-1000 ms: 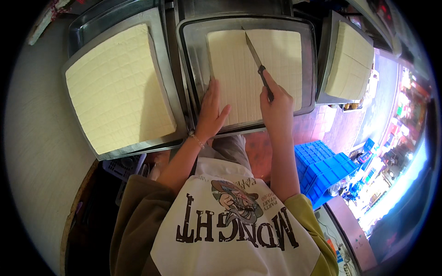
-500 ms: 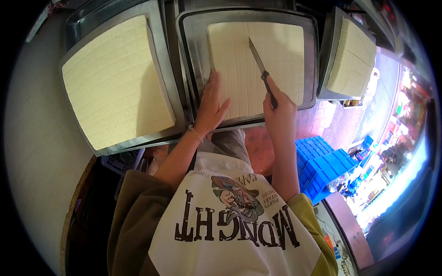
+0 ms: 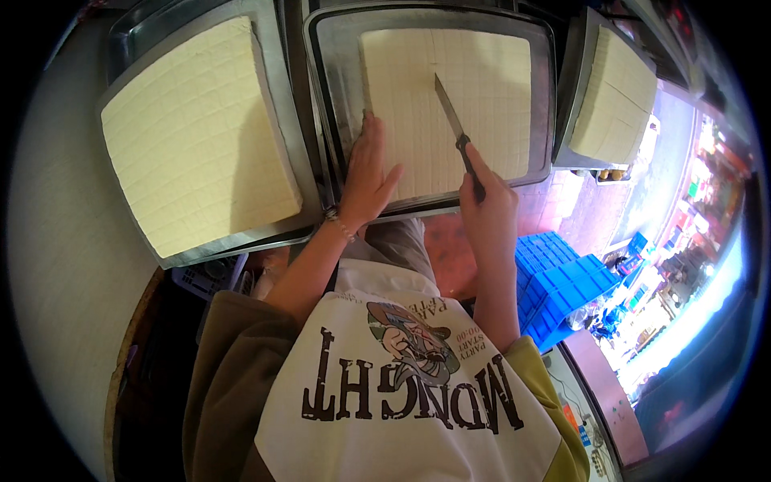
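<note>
Middle tray: scored pale slab | left tray: cream block | right tray: lined block

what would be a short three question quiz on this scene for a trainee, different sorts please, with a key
1. Which hand grips the knife?
2. True or false: the left hand is clenched into a fist.
3. What colour are the crates on the person's right? a) red b) blue c) yellow

Key:
1. The right hand.
2. False: its fingers are extended beside the left edge of the middle slab.
3. b
</note>
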Demonstrator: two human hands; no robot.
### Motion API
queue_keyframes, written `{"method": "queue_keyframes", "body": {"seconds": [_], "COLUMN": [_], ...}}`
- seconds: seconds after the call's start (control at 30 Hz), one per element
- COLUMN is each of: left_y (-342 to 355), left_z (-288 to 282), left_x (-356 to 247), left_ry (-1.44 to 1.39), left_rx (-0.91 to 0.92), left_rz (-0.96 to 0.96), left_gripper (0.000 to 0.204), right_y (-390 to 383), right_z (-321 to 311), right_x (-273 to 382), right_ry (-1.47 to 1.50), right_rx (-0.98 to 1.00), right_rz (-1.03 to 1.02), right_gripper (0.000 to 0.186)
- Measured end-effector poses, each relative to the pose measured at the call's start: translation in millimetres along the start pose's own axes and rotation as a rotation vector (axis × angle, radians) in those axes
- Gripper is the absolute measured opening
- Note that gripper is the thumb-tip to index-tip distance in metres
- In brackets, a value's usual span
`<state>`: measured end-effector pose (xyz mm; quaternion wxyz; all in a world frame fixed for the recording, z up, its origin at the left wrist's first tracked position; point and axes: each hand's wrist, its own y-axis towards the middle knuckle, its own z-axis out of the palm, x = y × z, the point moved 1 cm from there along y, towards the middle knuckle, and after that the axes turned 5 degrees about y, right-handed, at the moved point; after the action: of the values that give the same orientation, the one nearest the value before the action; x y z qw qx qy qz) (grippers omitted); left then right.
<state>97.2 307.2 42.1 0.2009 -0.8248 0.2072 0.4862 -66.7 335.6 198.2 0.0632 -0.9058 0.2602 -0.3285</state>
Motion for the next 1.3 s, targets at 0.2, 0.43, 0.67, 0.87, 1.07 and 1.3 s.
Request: {"method": "queue_keyframes", "body": {"seconds": [0.2, 0.43, 0.67, 0.87, 1.07, 1.3], "left_y": [-1, -3, 0, 0, 0, -1], "left_z": [17, 24, 23, 24, 23, 25], "left_x": [-9, -1, -7, -4, -8, -6], "left_ry": [0.081, 0.081, 0.078, 0.066, 0.084, 0.104], "left_rx": [-0.057, -0.05, -0.072, -0.067, -0.086, -0.094], "left_rz": [-0.065, -0.063, -0.082, -0.086, -0.078, -0.074], "left_gripper": [0.087, 0.089, 0.087, 0.087, 0.087, 0.085], "right_y": [-9, -18, -26, -34, -42, -52], "right_z": [-4, -8, -14, -17, -18, -20], "right_x": [-3, -7, -5, -8, -10, -10], "right_ry": [0.007, 0.032, 0.0, -0.003, 0.043, 0.03], "right_rx": [0.011, 0.04, 0.075, 0.092, 0.093, 0.113], "right_rz": [0.016, 0.051, 0.061, 0.08, 0.109, 0.121], "right_gripper": [0.04, 0.04, 0.041, 0.041, 0.042, 0.043]}}
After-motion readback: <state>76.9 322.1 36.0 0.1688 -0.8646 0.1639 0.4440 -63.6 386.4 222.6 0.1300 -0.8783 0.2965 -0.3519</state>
